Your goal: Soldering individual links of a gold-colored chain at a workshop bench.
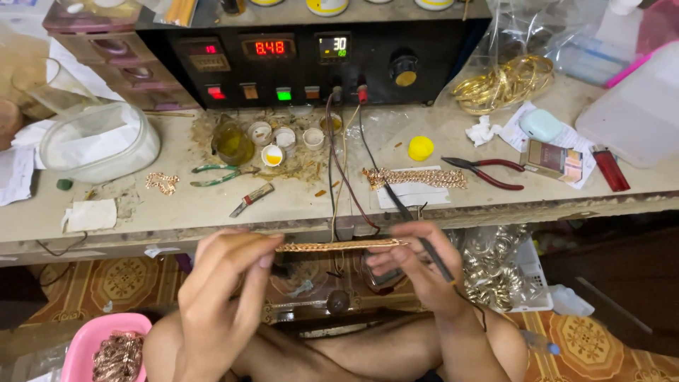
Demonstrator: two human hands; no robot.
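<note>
Left hand [223, 283] pinches the nine o'clock end of a flat, woven copper-gold chain [339, 245], stretched level just below the worn bench edge [141, 237]. Right hand [417, 265] grips its three o'clock end plus a black probe [433, 256]. Open air underneath, bare knees below.

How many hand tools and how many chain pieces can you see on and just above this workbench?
Pliers: 2, red-handled pliers, green-handled pliers
Chain pieces: 3, chain held taut between left hand and right hand, long chain, small chain heap
Total: 5
</note>
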